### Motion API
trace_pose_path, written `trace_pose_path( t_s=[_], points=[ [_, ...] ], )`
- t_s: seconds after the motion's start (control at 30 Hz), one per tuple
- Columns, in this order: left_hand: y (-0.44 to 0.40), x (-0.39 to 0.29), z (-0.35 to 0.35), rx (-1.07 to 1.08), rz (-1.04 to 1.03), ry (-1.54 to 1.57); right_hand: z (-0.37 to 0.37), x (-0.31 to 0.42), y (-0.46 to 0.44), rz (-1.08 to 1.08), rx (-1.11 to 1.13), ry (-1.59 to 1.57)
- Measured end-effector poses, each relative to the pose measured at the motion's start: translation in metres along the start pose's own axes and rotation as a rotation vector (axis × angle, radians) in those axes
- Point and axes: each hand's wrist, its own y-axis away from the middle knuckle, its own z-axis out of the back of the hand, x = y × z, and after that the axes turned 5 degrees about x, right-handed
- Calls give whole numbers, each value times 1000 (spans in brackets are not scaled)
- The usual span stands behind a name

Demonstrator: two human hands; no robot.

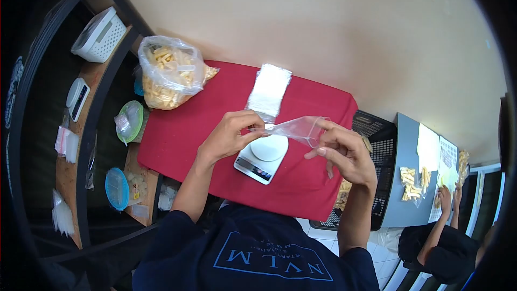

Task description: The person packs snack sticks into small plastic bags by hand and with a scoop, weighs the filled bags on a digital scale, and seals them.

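Red cloth on the table (177,140). Big clear sack (169,78) of pale yellow sticks sits at its far left corner. Stack of flat clear bags (270,89) lies near the far edge, just beyond the scale. White digital scale (261,159) is right below the hands, so bag and left hand overlap its far end in view. Black crate (384,153) stands off the right edge, partly hidden by the right forearm. Past it, a grey table (405,145) with filled packs (411,187) and a co-worker's hands (445,199) over papers. Left side: rack with a white basket (102,35), 2nd scale (78,98), blue-lidded tub (117,187).

Clear plastic bag (298,128): stretched between both hands above the scale, thin, glossy, see-through; narrow at the left end, flared at the right. Left hand (234,133) pinches the narrow end. Right hand (347,153) has fingers spread at the flared end; can't tell if they grip the film.
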Motion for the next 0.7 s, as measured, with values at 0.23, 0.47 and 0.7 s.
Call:
trace_pose_path(
  t_s=[0.23,0.47,0.7],
  points=[
    [59,52,62,-289,-28,-29,-42,24,-53,-81,164,66],
    [96,55,128,-58,-130,216,-123,30,-125,57,592,377],
    [116,92,146,111,-194,420,-189,42,-191,56,655,453]
  ],
)
